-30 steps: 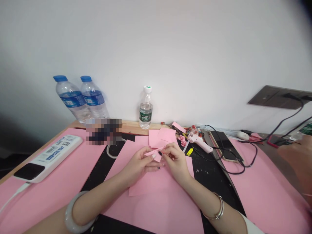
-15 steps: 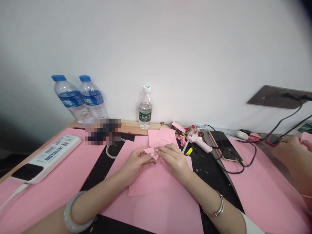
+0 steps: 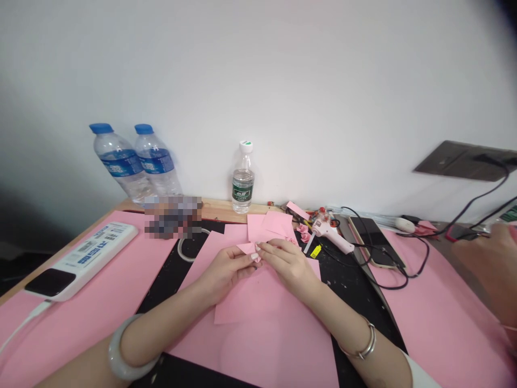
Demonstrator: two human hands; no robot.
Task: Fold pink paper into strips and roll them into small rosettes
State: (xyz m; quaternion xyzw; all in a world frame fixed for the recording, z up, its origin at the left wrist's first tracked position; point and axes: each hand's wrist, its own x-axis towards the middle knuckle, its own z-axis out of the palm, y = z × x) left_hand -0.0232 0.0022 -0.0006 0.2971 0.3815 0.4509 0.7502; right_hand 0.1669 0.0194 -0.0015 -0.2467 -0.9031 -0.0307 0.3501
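Between my two hands is a small folded piece of pink paper (image 3: 247, 248), its pointed corner showing at the upper left. My left hand (image 3: 229, 269) pinches it from the left with thumb and fingers. From the right, my right hand (image 3: 286, 265) closes its fingertips on the same piece, hiding much of it. Both hands are over larger pink sheets (image 3: 278, 339) on a black mat. Smaller pink paper squares (image 3: 276, 221) lie just beyond my fingers, with little pink paper roses (image 3: 304, 233) to their right.
A pale pink glue gun (image 3: 333, 237) and a phone (image 3: 375, 242) lie right, among black cables. A white power bank (image 3: 86, 258) is left. Two large bottles (image 3: 121, 161) lean on the wall; a small bottle (image 3: 243, 183) stands mid-back. Another person's hand (image 3: 484, 253) is far right.
My fingers have shifted slightly on the folded paper, and less of its face shows now. The whole view has moved a little. The other person's hand at the far right has moved.
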